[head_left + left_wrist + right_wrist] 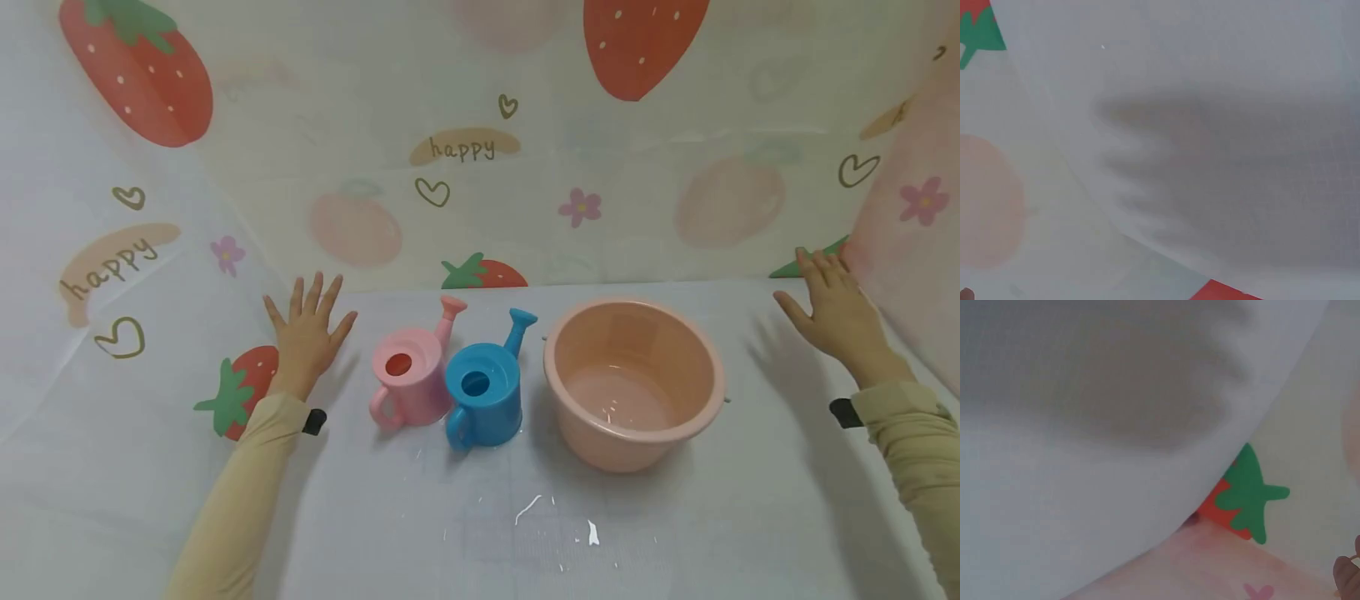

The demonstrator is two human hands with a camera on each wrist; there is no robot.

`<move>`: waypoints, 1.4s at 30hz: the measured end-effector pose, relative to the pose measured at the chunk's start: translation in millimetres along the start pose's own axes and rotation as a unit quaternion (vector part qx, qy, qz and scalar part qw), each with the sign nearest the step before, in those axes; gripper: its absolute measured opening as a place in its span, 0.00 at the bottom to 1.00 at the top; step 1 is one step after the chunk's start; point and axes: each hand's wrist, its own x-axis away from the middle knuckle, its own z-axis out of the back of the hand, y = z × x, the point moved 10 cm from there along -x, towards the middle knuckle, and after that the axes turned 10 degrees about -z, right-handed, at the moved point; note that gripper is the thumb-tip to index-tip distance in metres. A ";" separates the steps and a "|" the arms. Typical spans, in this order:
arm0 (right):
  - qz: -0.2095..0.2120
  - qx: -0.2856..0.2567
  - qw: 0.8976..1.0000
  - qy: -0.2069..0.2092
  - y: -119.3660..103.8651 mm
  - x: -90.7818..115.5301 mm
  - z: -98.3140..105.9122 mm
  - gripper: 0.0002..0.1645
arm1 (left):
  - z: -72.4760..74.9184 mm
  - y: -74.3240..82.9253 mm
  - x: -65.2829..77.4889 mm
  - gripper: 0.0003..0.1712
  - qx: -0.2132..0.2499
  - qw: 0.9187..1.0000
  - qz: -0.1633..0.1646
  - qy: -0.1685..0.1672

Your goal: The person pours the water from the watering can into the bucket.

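In the head view my left hand (304,335) is spread with straight fingers, to the left of a pink watering can (420,392), and holds nothing. Beside that can stands a blue watering can (491,408), its spout towards the back. Right of both is a round peach-pink basin (630,450), with nothing visible inside except a shiny bottom. My right hand (840,321) hovers at the far right, apart from the basin, its fingers extended and holding nothing. The left wrist view shows mostly a hand's shadow, with one fingertip (967,294) at the corner. In the right wrist view, fingertips (1347,578) show at the lower right.
A white covering (480,533) lies under everything, with glossy spots near the front. Hanging sheets printed with strawberries, hearts and "happy" form a back wall (645,192), a left side (67,400) and a pinkish right side (922,275).
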 end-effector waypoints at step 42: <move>-0.017 -0.246 0.968 0.047 -80.7 46.7 29.9 0.31 | 75.7 74.3 61.6 0.32 0.255 0.937 -0.005 0.238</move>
